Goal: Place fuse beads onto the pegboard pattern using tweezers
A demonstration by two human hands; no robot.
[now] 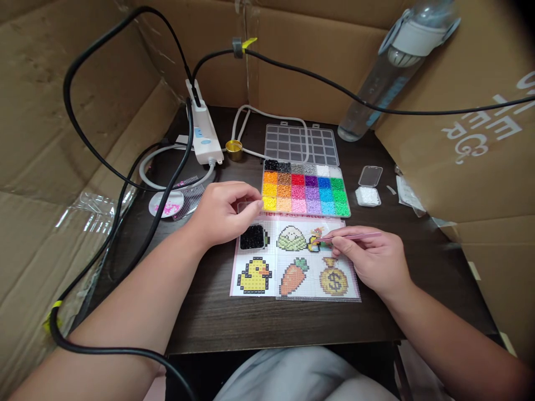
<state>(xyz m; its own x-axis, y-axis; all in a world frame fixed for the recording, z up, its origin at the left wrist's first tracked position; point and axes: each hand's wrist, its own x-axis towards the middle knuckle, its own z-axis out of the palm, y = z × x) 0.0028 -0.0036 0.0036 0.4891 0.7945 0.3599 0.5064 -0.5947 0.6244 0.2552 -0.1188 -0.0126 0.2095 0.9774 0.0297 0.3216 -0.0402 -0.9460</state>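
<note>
My right hand (370, 259) grips pink tweezers (355, 236), their tips low over the small figure pattern (316, 240) at the upper right of the printed pattern sheet (271, 278). A clear pegboard appears to lie over the sheet's right part. My left hand (228, 211) is closed, thumb and forefinger nearly together beside the yellow corner of the bead case (306, 214); what is between them, if anything, is hidden. Just below it, a small clear box of black beads (252, 238) rests on the sheet. Carrot (293, 277), duck (253, 275) and money bag (333, 277) patterns show.
Behind the case lies its clear lid (301, 145). A box of white beads (368, 196) stands right. Left are a dish of pink beads (166, 205), a power strip (204, 133) and black cables (156, 234). A bottle (380, 83) leans against cardboard walls (309, 72).
</note>
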